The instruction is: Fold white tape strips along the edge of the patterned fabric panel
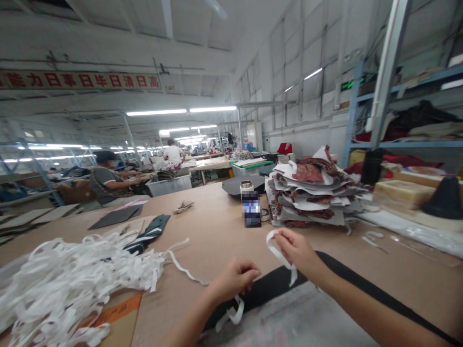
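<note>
My right hand (294, 250) is closed in a pinch on a white fabric strip (271, 246), which loops to the left and hangs down below the fingers. Lower and to its left, my left hand (233, 279) has its fingers curled. Another white strip (237, 313) dangles beneath it, and a long strip tail (184, 270) runs from its wrist side toward a tangled heap of white strips (83, 274). Both hands are over a black sheet (265, 286) with a greyish-white panel (289, 318) lying on it in front of me.
A tall stack of white and red-patterned cut pieces (307, 193) stands at the back right, beside a phone (251, 210) and a flask (246, 185). A black cone (444, 200) sits far right. Dark flat pieces (115, 217) lie left. A co-worker (108, 178) sits beyond the table.
</note>
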